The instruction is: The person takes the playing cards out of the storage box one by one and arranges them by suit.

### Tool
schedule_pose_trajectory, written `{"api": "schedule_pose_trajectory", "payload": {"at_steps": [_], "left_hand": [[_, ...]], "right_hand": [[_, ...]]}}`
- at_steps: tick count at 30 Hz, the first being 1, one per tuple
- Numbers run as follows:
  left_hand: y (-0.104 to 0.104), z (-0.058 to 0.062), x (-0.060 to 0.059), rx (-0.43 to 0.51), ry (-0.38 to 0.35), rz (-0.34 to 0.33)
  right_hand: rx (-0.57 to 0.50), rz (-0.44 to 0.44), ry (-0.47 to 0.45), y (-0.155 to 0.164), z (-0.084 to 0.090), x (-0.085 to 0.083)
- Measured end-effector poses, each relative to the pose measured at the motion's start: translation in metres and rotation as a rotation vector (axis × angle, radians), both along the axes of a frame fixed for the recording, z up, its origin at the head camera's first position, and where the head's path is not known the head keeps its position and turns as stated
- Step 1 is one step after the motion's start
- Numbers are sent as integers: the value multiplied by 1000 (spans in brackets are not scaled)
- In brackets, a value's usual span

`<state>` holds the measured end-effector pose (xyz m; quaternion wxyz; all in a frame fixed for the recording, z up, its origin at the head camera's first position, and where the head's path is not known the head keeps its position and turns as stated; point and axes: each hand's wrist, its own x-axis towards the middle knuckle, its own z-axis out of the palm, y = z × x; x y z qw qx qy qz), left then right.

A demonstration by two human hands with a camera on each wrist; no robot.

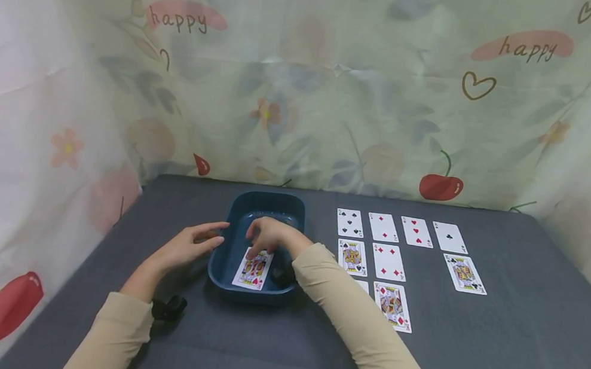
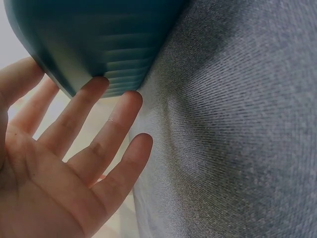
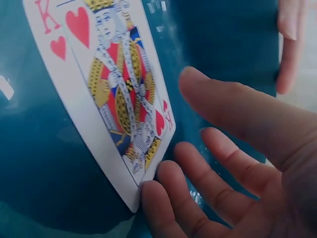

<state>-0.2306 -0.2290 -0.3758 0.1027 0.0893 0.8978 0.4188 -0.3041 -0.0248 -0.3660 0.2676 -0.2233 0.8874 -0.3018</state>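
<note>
Teal tray point(image 1: 226, 261) is being steadied by flat left-hand fingers point(image 2: 106, 126) while the king of hearts point(image 3: 116, 94) is being touched, ungripped, by relaxed right-hand fingers point(image 3: 163, 198); lifting is best managed by its corner.

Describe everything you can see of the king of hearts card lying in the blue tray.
The king of hearts is a white playing card with a red K, red hearts and a robed king in red, yellow and blue. It looks like thin glossy card, flat and unbent. It lies face up inside the dark blue plastic tray, towards its near end. The right hand reaches into the tray, a fingertip touching the card's corner. The left hand rests against the tray's outer wall, not the card.
</note>
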Motion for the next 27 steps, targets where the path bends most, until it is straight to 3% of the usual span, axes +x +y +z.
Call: {"api": "schedule_pose_trajectory", "payload": {"at_steps": [7,16,20,27], "left_hand": [[1,-1,1,8,-7,9],[1,-1,1,12,2,3],[1,-2,1,14,-4,8],[1,-1,-1,11,-20,21]], "right_hand": [[149,68,152,-4,0,6],[227,61,179,-5,0,8],[179,58,150,-3,1,6],[-6,63,76,2,14,0]]}}
